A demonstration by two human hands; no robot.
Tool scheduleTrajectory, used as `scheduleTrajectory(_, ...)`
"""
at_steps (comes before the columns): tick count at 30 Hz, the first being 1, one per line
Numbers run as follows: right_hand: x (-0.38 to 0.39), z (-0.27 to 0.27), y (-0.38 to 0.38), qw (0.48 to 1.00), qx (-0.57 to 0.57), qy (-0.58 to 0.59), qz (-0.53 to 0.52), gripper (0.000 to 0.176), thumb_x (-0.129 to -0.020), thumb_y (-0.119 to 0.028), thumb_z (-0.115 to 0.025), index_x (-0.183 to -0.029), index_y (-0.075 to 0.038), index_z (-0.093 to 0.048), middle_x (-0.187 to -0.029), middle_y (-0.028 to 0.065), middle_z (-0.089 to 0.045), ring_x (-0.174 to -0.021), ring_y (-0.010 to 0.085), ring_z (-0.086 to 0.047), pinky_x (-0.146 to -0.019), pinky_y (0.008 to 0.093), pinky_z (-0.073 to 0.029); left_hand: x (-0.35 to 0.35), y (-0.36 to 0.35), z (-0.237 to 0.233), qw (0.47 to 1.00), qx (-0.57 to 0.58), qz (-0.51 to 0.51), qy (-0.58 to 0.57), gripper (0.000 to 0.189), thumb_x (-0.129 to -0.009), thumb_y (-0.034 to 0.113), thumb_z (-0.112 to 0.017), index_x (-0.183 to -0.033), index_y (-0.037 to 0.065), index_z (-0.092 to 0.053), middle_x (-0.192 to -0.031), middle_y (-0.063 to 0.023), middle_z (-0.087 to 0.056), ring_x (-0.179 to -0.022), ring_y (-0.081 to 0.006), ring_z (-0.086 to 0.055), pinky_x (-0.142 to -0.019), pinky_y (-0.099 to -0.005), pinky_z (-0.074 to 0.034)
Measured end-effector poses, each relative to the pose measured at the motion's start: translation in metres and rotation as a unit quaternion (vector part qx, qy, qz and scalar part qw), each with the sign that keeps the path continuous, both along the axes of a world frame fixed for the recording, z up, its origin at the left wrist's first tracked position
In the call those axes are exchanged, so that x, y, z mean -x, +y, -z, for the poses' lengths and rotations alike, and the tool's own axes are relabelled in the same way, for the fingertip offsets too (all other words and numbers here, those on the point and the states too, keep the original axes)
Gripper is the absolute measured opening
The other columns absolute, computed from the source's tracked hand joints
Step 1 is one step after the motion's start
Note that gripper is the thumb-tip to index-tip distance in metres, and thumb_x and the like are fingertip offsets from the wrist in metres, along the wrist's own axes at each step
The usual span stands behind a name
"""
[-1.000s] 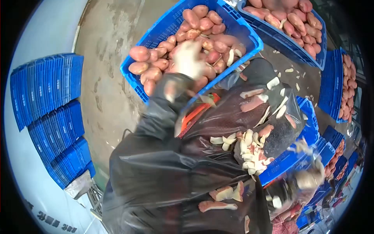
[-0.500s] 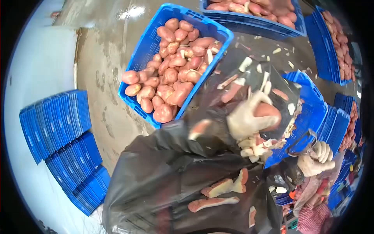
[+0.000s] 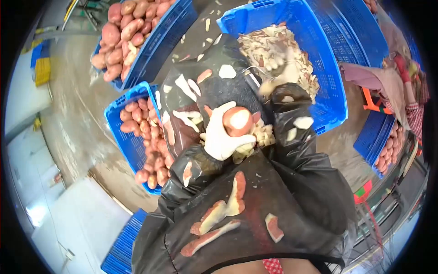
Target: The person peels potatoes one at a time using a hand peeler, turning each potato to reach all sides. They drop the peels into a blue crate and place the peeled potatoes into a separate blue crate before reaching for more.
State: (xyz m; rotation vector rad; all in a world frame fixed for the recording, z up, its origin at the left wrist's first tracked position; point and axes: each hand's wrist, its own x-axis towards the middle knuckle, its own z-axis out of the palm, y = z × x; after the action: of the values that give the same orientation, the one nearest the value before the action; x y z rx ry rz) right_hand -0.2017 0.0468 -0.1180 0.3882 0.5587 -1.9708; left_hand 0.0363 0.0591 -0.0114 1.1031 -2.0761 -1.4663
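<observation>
My left hand [image 3: 221, 137], in a pale glove, is wrapped round a red potato [image 3: 237, 121] with a pale bare patch on its upper face. Above and right of it, my right hand [image 3: 276, 75] is blurred, its fingers curled round a thin metal tool [image 3: 253, 80]. It is apart from the potato, over the near side of a blue crate [image 3: 331, 91] filled with peelings [image 3: 292, 52]. Pale cut pieces [image 3: 263, 134] lie right beside my left hand. Strips of peel [image 3: 236, 194] stick to the dark apron [image 3: 301, 196].
Blue crates of red potatoes stand at the left [image 3: 132, 153] and upper left [image 3: 159, 45]. A smaller potato crate [image 3: 372, 139] is at the right, below a person in a checked garment [image 3: 415, 118]. Stacked blue crates [image 3: 123, 244] show at the lower left. Scraps dot the floor.
The view has swung to the right. My right hand has come from the far side of the peelings crate to near my left hand. The held potato now shows a pale patch.
</observation>
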Motion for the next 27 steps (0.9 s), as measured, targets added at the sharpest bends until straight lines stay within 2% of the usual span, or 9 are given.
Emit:
scheduleTrajectory(3,-0.062,-0.1,0.02,0.984,0.081,-0.004,-0.156,0.037,-0.089,-0.044,-0.051,-0.073,-0.01,-0.05,-0.058,-0.0014,-0.043,-0.052,0.0144,-0.045,-0.048,0.0277,-0.038,0.003,-0.004,0.011,0.957,-0.254,-0.036,0.138,0.089,-0.046,0.013,-0.087,-0.121,0.001,-0.04,-0.111,-0.0133,-0.052,-0.101,-0.0221,-0.053,-0.089,-0.0353,-0.044)
scheduleTrajectory(8,-0.019,0.012,0.015,0.967,0.255,0.006,-0.019,0.04,-0.094,-0.041,-0.038,-0.072,-0.01,-0.048,-0.054,0.0034,-0.043,-0.042,0.0146,-0.042,-0.042,0.0267,-0.038,0.003,-0.002,-0.003,0.899,-0.389,-0.109,0.167,0.081,-0.057,0.007,-0.08,-0.124,0.004,-0.035,-0.111,-0.0096,-0.049,-0.103,-0.0193,-0.05,-0.087,-0.0338,-0.045)
scheduleTrajectory(10,-0.074,-0.112,0.014,0.989,0.057,0.123,-0.056,0.04,-0.092,-0.046,-0.04,-0.069,-0.014,-0.045,-0.051,-0.0019,-0.036,-0.041,0.0145,-0.036,-0.041,0.0294,-0.035,0.009,0.003,0.01,0.908,-0.317,-0.097,0.257,0.073,-0.061,0.009,-0.077,-0.122,0.004,-0.037,-0.111,-0.0084,-0.049,-0.103,-0.0167,-0.048,-0.089,-0.0311,-0.042)
scheduleTrajectory(14,-0.026,-0.038,-0.003,0.997,-0.069,0.023,0.006,0.04,-0.093,-0.045,-0.04,-0.067,-0.014,-0.043,-0.049,-0.0046,-0.033,-0.041,0.0114,-0.036,-0.041,0.0283,-0.035,0.011,-0.004,0.011,0.919,-0.278,-0.124,0.252,0.071,-0.069,0.026,-0.077,-0.123,0.003,-0.038,-0.11,-0.0069,-0.051,-0.103,-0.0156,-0.049,-0.091,-0.0286,-0.039)
scheduleTrajectory(16,-0.021,0.014,0.006,0.904,0.425,0.043,-0.017,0.041,-0.094,-0.044,-0.037,-0.066,-0.014,-0.042,-0.048,-0.0049,-0.033,-0.04,0.0103,-0.034,-0.039,0.0282,-0.033,0.012,-0.001,0.013,0.912,-0.279,-0.14,0.267,0.074,-0.069,0.035,-0.077,-0.123,0.002,-0.038,-0.111,-0.0074,-0.051,-0.104,-0.0158,-0.049,-0.091,-0.0288,-0.039)
scheduleTrajectory(18,-0.074,-0.098,0.006,0.993,-0.014,0.114,-0.038,0.042,-0.095,-0.044,-0.035,-0.066,-0.014,-0.043,-0.047,-0.0047,-0.031,-0.04,0.0112,-0.031,-0.038,0.0298,-0.031,0.013,-0.002,0.012,0.89,-0.313,-0.128,0.306,0.07,-0.071,0.032,-0.076,-0.123,0.003,-0.039,-0.112,-0.0077,-0.051,-0.103,-0.016,-0.05,-0.09,-0.0302,-0.04)
scheduleTrajectory(21,-0.015,-0.035,-0.001,0.996,-0.081,0.033,0.034,0.04,-0.094,-0.044,-0.039,-0.067,-0.014,-0.044,-0.05,-0.0028,-0.033,-0.041,0.0122,-0.029,-0.043,0.0277,-0.03,0.009,-0.003,0.004,0.905,-0.355,-0.116,0.201,0.069,-0.065,0.025,-0.077,-0.122,0.008,-0.043,-0.111,-0.0091,-0.05,-0.106,-0.0206,-0.048,-0.094,-0.0342,-0.037)
scheduleTrajectory(22,-0.013,-0.039,-0.001,0.996,-0.075,0.038,0.03,0.04,-0.094,-0.044,-0.039,-0.067,-0.014,-0.044,-0.05,-0.0028,-0.033,-0.041,0.0122,-0.029,-0.043,0.0277,-0.03,0.001,-0.01,0.009,0.999,0.033,-0.029,0.015,0.069,-0.062,0.029,-0.077,-0.121,0.007,-0.046,-0.115,-0.0133,-0.046,-0.108,-0.0275,-0.045,-0.095,-0.0382,-0.034)
scheduleTrajectory(27,-0.044,-0.084,0.001,0.998,-0.005,0.068,0.007,0.041,-0.094,-0.044,-0.037,-0.066,-0.014,-0.044,-0.051,-0.0033,-0.028,-0.043,0.011,-0.026,-0.044,0.0275,-0.03,-0.009,-0.01,-0.004,0.989,0.146,0.025,-0.018,0.085,-0.063,0.035,-0.077,-0.131,0.003,-0.037,-0.125,-0.0193,-0.038,-0.112,-0.0344,-0.041,-0.097,-0.0407,-0.032)
